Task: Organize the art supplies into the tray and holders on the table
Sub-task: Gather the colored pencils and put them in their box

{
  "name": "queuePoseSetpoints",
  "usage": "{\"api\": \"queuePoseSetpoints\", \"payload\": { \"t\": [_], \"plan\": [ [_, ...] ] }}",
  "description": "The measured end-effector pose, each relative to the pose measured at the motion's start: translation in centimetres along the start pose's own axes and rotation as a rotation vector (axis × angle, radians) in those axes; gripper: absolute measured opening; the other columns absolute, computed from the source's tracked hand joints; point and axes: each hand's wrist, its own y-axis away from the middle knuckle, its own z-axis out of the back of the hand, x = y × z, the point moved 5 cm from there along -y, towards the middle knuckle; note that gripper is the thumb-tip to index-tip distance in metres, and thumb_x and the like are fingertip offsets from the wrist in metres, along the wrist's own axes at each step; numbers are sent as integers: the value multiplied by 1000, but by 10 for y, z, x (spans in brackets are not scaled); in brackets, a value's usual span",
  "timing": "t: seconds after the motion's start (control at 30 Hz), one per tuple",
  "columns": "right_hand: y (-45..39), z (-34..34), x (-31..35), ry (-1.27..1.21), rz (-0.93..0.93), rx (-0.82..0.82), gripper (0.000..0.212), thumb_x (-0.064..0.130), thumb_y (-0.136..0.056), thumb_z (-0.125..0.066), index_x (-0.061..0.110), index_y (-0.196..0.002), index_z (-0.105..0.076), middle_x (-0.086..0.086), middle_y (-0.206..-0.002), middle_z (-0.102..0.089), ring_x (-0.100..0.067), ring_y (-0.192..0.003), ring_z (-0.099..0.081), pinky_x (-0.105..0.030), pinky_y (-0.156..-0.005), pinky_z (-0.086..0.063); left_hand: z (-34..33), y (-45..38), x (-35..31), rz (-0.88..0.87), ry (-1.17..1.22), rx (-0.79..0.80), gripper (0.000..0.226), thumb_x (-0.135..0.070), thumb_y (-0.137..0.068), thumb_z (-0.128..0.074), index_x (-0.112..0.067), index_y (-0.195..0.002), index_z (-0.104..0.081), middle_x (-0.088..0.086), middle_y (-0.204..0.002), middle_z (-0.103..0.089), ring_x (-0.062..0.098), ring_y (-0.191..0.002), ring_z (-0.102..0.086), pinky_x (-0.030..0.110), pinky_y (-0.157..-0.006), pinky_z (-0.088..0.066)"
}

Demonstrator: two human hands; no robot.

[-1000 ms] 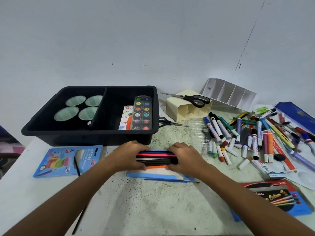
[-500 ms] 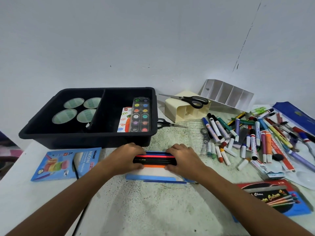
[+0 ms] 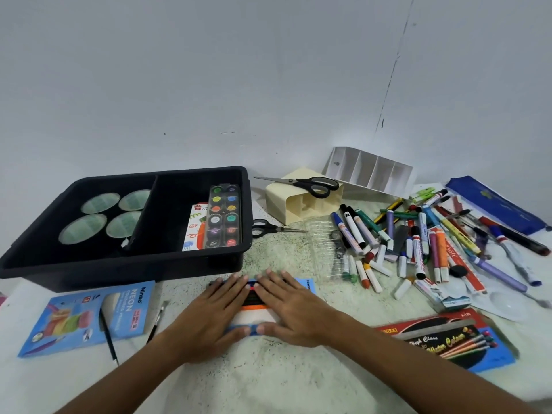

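Head camera: both hands lie flat, fingers straight, on a row of coloured pencils (image 3: pixel 254 297) in an open blue box (image 3: pixel 307 284) at 6 o'clock on the counter (image 3: pixel 283 375). Left hand (image 3: pixel 213 316) covers the row's left end, right hand (image 3: pixel 294 306) its right end, thumbs almost meeting at the box's near edge. At 10 o'clock, just beyond the hands, stands a black tray (image 3: pixel 125 264); its left compartment holds four tape rolls (image 3: pixel 103 218), its right a watercolour palette (image 3: pixel 223 216). Beside the tray's right wall lies a pair of scissors (image 3: pixel 276 229) (a second pair rests on the cream holder (image 3: pixel 301 204) at 1 o'clock). A white divided holder (image 3: pixel 370 170) leans at the wall behind it. Markers and crayons (image 3: pixel 418 243) sprawl at 2 o'clock. A neon pencil box (image 3: pixel 89 318) lies at 9 o'clock.
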Motion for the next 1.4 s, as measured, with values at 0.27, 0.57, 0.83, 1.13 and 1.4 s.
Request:
{"api": "queuePoseSetpoints", "payload": {
  "t": [0.27,0.57,0.83,1.13,1.4],
  "plan": [
    [23,41,-29,-208,-33,-273,56,43,-101,-43,9,-145,-42,-12,-149,-43,-22,-143,-30,-34,-119,-21,9,-32,-19,-55,273,-89,87,-81,-83,-2,-28,-151,10,-20,-153,14,-8,-137,26,10,-109,11],
    [123,94,-140,-66,-287,-470,33,15,-90,-60,4,-120,-66,-14,-118,-67,-29,-105,-65,-39,-89,-53,71,-152,-108,-320,330,-302,54,-39,-92,-59,-6,-134,-56,12,-137,-55,27,-130,-50,35,-110,-35],
    [176,89,-258,99,-514,-227,48,33,-101,-44,16,-146,-43,-8,-155,-34,-28,-147,-21,-43,-118,-20,77,-289,-178,-212,302,-265,63,-43,-97,-50,-18,-152,-30,1,-161,-21,18,-150,-9,36,-120,-12],
    [180,96,-303,33,-337,-156,46,47,-96,-32,22,-110,-67,3,-111,-65,-15,-107,-53,-40,-99,-39,72,-307,-190,-180,202,-281,40,-39,-96,-51,-10,-116,-69,10,-140,-54,26,-127,-51,35,-107,-38],
    [115,122,-337,48,-366,-305,27,15,-91,-49,16,-110,-69,-4,-102,-68,-25,-97,-58,-35,-78,-49,89,-302,-171,-58,300,-389,23,-32,-91,-59,-15,-101,-72,-1,-100,-68,16,-97,-56,31,-84,-45]
  ]
}}
